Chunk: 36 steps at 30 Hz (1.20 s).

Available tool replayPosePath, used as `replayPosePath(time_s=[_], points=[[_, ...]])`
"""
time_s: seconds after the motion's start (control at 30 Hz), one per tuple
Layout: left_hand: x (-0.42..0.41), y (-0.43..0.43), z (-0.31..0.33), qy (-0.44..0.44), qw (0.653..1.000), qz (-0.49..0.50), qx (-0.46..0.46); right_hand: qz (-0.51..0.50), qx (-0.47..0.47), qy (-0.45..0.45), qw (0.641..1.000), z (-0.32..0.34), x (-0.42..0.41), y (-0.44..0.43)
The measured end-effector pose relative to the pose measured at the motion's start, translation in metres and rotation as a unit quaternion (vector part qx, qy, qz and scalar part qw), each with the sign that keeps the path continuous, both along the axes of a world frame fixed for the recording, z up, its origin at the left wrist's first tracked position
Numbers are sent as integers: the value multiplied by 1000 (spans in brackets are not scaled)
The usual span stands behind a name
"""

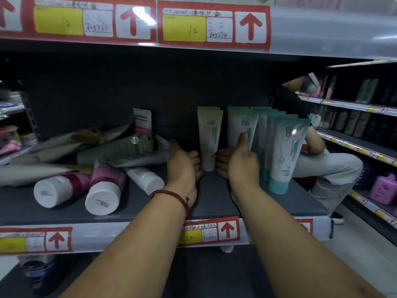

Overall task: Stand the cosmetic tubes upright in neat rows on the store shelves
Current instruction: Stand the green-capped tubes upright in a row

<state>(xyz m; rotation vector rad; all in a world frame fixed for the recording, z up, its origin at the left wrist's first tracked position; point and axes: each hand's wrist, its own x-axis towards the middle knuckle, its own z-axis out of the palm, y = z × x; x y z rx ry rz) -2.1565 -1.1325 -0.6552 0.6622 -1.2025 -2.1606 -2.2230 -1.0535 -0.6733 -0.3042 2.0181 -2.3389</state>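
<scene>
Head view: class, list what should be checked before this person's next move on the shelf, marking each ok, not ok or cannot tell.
1. Pale green tube between the hands upright: ok.
2. Teal tubes on the right standing in a row: ok.
3. Pink tubes on the left upright: not ok, lying down.
4. Left hand gripping the pale green tube: cannot tell.
5. Right hand gripping the neighbouring tube: cannot tell; thumb lies against it.

On the grey upper shelf edge (322,33), the left red-bordered paper price label (77,20) reads 12 and 605366, the right red-bordered label (212,26) 100ml, 12 and 605274, and the lower shelf's label (209,232) 25, each beside a red up arrow, while print on the white-and-green plastic tubes (209,136) is illegible.
</scene>
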Motion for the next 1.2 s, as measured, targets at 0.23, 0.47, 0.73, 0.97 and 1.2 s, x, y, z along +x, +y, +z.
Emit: replayPosePath(time_s=[0.23,0.47,0.73,0.97,1.2], points=[[3,-4,-1,15,997,-79,6,66,-12,-25,997,5,2,2],[2,-4,0,30,995,-96,-8,66,13,-7,998,6,4,1],[-5,-6,-1,21,993,-114,-30,82,18,6,996,4,4,-1],[-9,-6,-2,-5,993,-112,-46,89,28,23,995,2,0,-1],[1,-1,6,-11,997,-70,-20,25,48,54,997,5,10,2]])
